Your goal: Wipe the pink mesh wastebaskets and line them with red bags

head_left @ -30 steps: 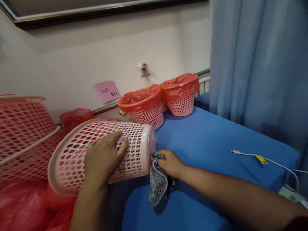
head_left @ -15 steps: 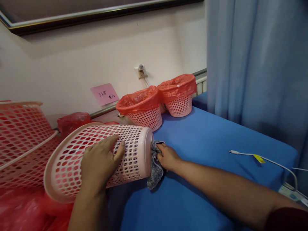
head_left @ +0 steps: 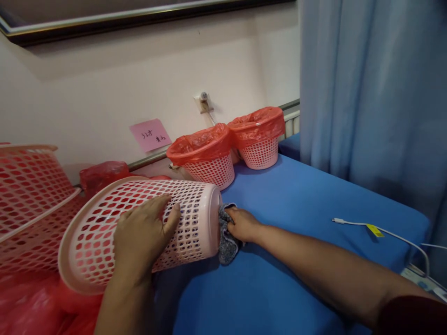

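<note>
A pink perforated plastic wastebasket [head_left: 190, 223] lies on its side over the blue bed, its base facing right. My left hand [head_left: 141, 235] rests on its upper side, fingers curved over the lattice and thumb apart, holding it. Against the base, my right hand [head_left: 240, 224] presses a bunched grey cloth [head_left: 228, 246], with the fingers closed on it. Part of the cloth is hidden beneath the hand.
Two pink baskets lined with red bags [head_left: 209, 170] [head_left: 260, 151] stand by the wall. Stacked pink baskets [head_left: 31, 195] and red plastic bags [head_left: 38, 302] are at left. A white cable [head_left: 394, 235] crosses the blue bed surface [head_left: 296, 200]; a blue curtain [head_left: 370, 93] hangs at right.
The cloth's hanging end has shifted slightly up and right at the basket's base. The basket and my left hand sit a touch further left in view. Both hands keep their hold.
</note>
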Demonstrator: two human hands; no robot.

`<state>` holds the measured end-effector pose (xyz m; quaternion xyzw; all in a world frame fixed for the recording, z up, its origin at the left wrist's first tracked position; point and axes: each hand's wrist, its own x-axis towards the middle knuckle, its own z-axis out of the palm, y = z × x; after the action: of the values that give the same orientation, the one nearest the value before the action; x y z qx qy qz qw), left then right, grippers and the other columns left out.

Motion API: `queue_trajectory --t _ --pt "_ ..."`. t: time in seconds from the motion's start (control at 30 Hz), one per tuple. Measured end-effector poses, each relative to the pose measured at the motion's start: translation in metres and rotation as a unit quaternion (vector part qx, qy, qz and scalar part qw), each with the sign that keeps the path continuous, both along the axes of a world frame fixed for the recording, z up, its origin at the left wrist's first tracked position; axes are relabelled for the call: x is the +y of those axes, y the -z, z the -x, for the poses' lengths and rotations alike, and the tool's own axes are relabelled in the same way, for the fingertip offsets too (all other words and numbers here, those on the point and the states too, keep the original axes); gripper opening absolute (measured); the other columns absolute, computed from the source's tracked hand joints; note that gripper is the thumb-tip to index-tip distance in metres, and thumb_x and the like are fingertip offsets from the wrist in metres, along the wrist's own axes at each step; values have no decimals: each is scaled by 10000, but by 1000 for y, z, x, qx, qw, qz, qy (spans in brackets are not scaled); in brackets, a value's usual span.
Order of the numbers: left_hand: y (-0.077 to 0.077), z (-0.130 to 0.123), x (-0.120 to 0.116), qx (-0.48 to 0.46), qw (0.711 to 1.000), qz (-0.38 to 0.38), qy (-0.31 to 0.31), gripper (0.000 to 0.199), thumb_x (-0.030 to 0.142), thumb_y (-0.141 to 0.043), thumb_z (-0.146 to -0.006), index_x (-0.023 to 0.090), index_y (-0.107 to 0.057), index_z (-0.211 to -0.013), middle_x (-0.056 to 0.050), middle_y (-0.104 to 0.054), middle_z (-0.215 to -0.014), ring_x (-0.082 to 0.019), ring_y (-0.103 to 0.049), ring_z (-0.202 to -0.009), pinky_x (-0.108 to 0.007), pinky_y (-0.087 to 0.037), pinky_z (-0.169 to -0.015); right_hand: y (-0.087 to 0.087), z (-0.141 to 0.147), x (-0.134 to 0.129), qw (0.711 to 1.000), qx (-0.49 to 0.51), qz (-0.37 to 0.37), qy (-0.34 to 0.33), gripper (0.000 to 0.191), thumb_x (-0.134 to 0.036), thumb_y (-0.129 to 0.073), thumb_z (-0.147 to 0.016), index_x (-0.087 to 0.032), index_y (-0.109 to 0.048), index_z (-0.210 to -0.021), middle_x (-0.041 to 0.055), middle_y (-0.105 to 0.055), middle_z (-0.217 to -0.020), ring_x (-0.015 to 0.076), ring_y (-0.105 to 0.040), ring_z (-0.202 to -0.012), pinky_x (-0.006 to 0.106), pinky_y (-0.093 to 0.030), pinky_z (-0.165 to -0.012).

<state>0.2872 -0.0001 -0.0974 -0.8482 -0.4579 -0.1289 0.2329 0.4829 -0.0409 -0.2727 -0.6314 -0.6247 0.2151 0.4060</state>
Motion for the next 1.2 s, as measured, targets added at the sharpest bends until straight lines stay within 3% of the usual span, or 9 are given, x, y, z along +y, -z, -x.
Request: queue_trajectory --t 0.13,0.23,0.4,0.5,0.6,0.7,0.83,1.0,1.2 --pt "0 0 0 -2 1000 -5 4 622 475 -326 -999 115 -716 -1321 -182 -734 -1367 -410 -685 -1260 -584 -500 -1084 -9 8 -19 999 12 17 -29 185 -150 -656 -761 -203 -761 -904 45 -793 -906 229 -734 -832 309 -563 -780" --pt "-1 1 1 5 1000 -4 -1 600 469 -342 -1011 113 -710 -1323 -178 -727 -1381 -406 -685 -1258 -586 -499 -1087 -14 19 -33 999 36 -15 -28 228 -120 -610 -785 -215 -746 -943 21 -787 -963 192 -723 -880 278 -561 -825" --pt "1 1 5 7 1000 -16 -10 597 480 -334 -1017 135 -708 -1328 -161 -733 -1377 -396 -694 -1246 -577 -505 -1081 -20 24 -41 944 147 -296 9 510 -77 -546 -787 -191 -654 -1272 93 -717 -1259 215 -662 -1196 362 -507 -1090" --pt "3 2 6 4 1000 -21 3 626 492 -318 -1001 128 -725 -1307 -171 -748 -1344 -401 -702 -1234 -578 -507 -1074 -22 21 -43 907 135 -399 -23 567 -74 -530 -786 -213 -621 -1329 99 -677 -1281 225 -638 -1212 400 -511 -1082" --pt "4 3 6 -4 1000 -22 11 634 489 -313 -994 121 -737 -1288 -177 -754 -1330 -404 -706 -1229 -582 -511 -1067 -20 19 -44 934 93 -342 -45 478 -73 -552 -727 -221 -692 -1159 64 -694 -1095 216 -664 -1026 359 -557 -941" --pt "5 3 6 -13 999 -26 14 640 491 -310 -989 120 -741 -1285 -177 -755 -1329 -403 -705 -1232 -580 -512 -1064 -16 18 -43 980 5 -185 -72 369 -76 -586 -702 -218 -734 -1008 45 -716 -1036 210 -675 -968 330 -549 -905" --pt "6 3 6 -12 999 -26 15 659 499 -297 -987 116 -735 -1296 -175 -752 -1336 -393 -701 -1244 -567 -511 -1063 -10 17 -40 988 -58 -86 -113 276 -75 -640 -670 -220 -754 -876 19 -738 -903 205 -695 -868 302 -553 -828" --pt "10 4 9 -16 999 -36 12 661 525 -290 -993 145 -728 -1309 -153 -754 -1343 -367 -697 -1257 -538 -499 -1078 -12 21 -40 984 4 -167 -55 369 -54 -563 -730 -184 -726 -1035 73 -733 -1062 214 -688 -1027 331 -544 -966" --pt "10 5 7 -20 999 -32 14 642 509 -303 -991 143 -731 -1299 -147 -747 -1358 -361 -691 -1264 -529 -488 -1084 -19 25 -51 910 122 -394 -29 497 -69 -526 -787 -213 -617 -1254 88 -651 -1193 213 -638 -1116 379 -529 -1017"
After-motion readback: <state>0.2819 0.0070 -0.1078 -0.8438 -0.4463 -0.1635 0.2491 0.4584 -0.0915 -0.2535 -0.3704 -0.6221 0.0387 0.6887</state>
